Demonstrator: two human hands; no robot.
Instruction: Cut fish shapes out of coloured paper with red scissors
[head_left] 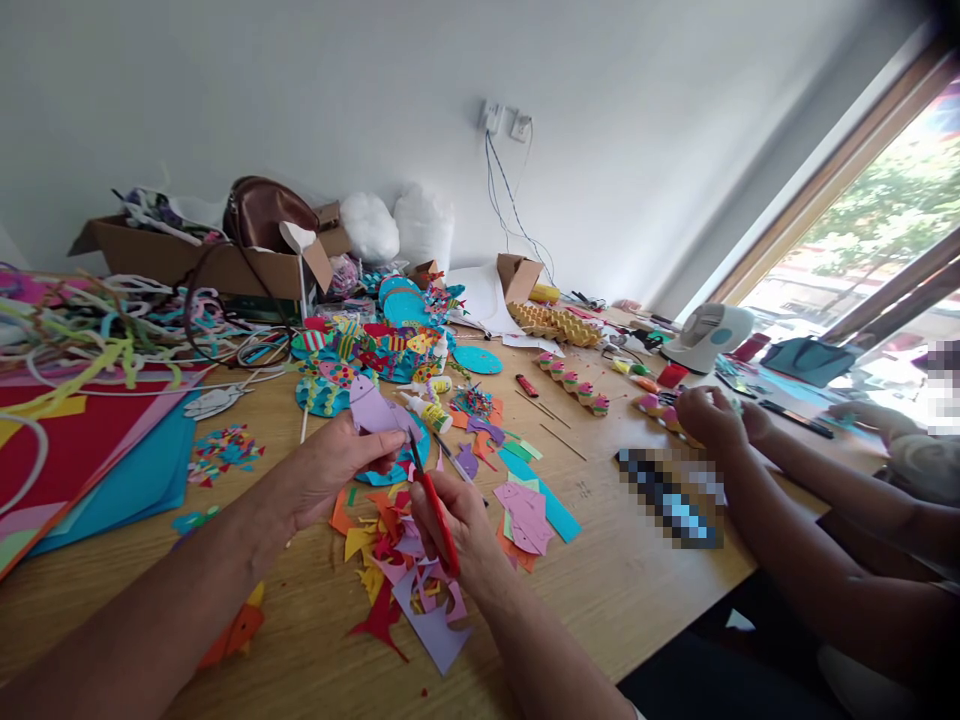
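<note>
Between its thumb and fingers, my left hand (341, 462) holds up a purple paper fish (373, 405). My right hand (466, 520) grips red-handled scissors (436, 515), whose blades touch or lie very close to the right end of the fish. Below both hands, paper scraps (431, 610) in purple, red, yellow and orange lie in a loose pile. To the right of the scissors rests a pink paper fish (526, 515) with drawn lines, on top of other coloured paper. A glue bottle (431, 412) lies just beyond my hands.
Coloured paper sheets (97, 450) and pipe cleaners fill the left side. Behind my hands are decorated paper fish (375, 345) on blue discs. A cardboard box (165, 260) stands at the wall. On the right, another person's hands (712, 415) work near egg-carton strips and a white fan (709, 335).
</note>
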